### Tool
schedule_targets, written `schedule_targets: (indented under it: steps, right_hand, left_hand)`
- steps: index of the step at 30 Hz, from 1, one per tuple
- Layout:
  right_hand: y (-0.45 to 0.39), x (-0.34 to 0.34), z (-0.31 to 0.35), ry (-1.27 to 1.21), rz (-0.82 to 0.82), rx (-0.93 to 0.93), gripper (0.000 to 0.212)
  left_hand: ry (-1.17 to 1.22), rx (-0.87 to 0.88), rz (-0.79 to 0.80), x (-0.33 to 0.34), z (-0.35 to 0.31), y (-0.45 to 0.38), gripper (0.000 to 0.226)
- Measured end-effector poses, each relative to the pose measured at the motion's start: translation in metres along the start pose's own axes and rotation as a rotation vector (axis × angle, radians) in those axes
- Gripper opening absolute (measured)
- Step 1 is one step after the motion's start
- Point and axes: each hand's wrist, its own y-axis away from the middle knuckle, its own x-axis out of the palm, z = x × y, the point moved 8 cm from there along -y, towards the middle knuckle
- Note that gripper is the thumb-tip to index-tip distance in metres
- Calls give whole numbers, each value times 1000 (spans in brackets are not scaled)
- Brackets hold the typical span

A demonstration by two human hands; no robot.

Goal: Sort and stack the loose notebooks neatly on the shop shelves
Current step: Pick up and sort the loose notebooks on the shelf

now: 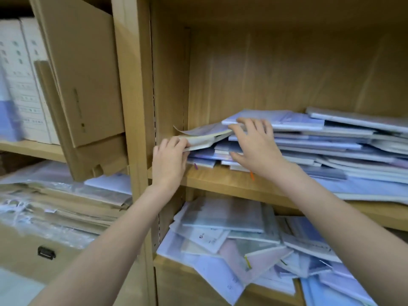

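Two hands work one untidy pile of notebooks [309, 146] on the upper shelf [231, 182] — the left hand [169, 161] grips the pile's left edge, the right hand [254, 146] lies spread across it — while another loose heap [242, 244] fills the shelf below.

Non-task clutter, left bay only
Cardboard box [84, 85] leans tilted against the upright; white binders [24, 85] stand behind it at the left edge; plastic-wrapped flat packs [55, 208] lie below; black latch [46, 252] on a panel bottom-left.
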Motion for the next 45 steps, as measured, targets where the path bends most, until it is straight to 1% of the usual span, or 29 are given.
schedule_targets:
  steps: [2, 3, 4, 7, 8, 9, 11, 13, 14, 16, 17, 19, 20, 22, 24, 26, 28, 30, 33, 35, 37, 39, 40, 42, 43, 44, 45]
  right_hand:
    - [14, -13, 12, -376, -109, 87, 42]
    - [24, -15, 18, -578, -172, 174, 34]
    - [35, -9, 25, -760, -153, 291, 29]
    - [58, 37, 62, -1391, 147, 675, 32]
    - [60, 45, 70, -1531, 183, 758, 34]
    - [59, 48, 74, -1578, 185, 799, 40]
    - [62, 51, 78, -1532, 183, 808, 57]
    - [76, 50, 74, -1451, 177, 793, 63]
    - [85, 47, 70, -1412, 173, 770, 64]
    - [110, 37, 57, -1261, 195, 700, 68]
    - [124, 35, 50, -1174, 218, 660, 71]
    - [156, 35, 41, -1064, 272, 613, 72]
    - [172, 38, 37, -1037, 299, 607, 69]
    - [195, 47, 28, -989, 346, 602, 60]
    - [208, 46, 20, -951, 354, 562, 51]
    - [207, 28, 13, -949, 269, 462, 46]
    - [195, 4, 12, -978, 169, 361, 46]
    - [175, -18, 11, -995, 55, 304, 47]
    - [135, -35, 5, -983, -118, 326, 43]
    - [104, -45, 2, -992, -235, 359, 42]
    - [68, -61, -4, -939, -372, 368, 42]
    - [26, -73, -12, -853, -442, 400, 41]
    - [3, -73, -16, -827, -429, 444, 39]
    - [-42, -55, -24, -833, -301, 557, 36]
    - [-62, -41, -25, -855, -204, 600, 35]
    - [-79, -26, -21, -844, -79, 600, 35]
    - [-92, -12, -14, -784, 57, 554, 36]
  left_hand:
    - [59, 15, -61, -16, 4, 22, 6]
    - [84, 20, -93, -24, 8, 34, 5]
    - [104, 30, -121, -33, 9, 46, 6]
    - [152, 114, -96, -48, 4, 80, 13]
    - [177, 127, -64, -49, 1, 90, 15]
    - [211, 118, -22, -50, 0, 99, 18]
    - [353, 8, 128, -49, 6, 106, 25]
    - [568, -164, 320, -44, 14, 114, 34]
    - [635, -247, 379, -42, 20, 121, 38]
    - [636, -398, 457, -36, 29, 137, 40]
    - [691, -485, 521, -29, 28, 149, 41]
    - [935, -643, 710, -8, 7, 179, 46]
    - [1001, -690, 784, 1, -7, 191, 47]
    - [993, -761, 850, 15, -28, 210, 48]
    - [958, -783, 830, 20, -42, 218, 48]
    - [928, -719, 761, 16, -51, 212, 46]
    - [893, -633, 614, 0, -51, 193, 43]
    - [882, -543, 462, -20, -47, 167, 44]
    - [850, -441, 368, -37, -38, 119, 51]
    - [730, -390, 316, -41, -28, 84, 52]
    - [613, -362, 239, -44, -12, 53, 50]
    - [552, -373, 198, -42, 7, 36, 49]
    - [536, -378, 192, -39, 16, 31, 49]
    - [524, -386, 202, -29, 30, 27, 49]
    - [527, -385, 208, -24, 35, 26, 49]
    - [529, -377, 214, -18, 37, 24, 50]
    - [530, -361, 216, -13, 39, 22, 52]
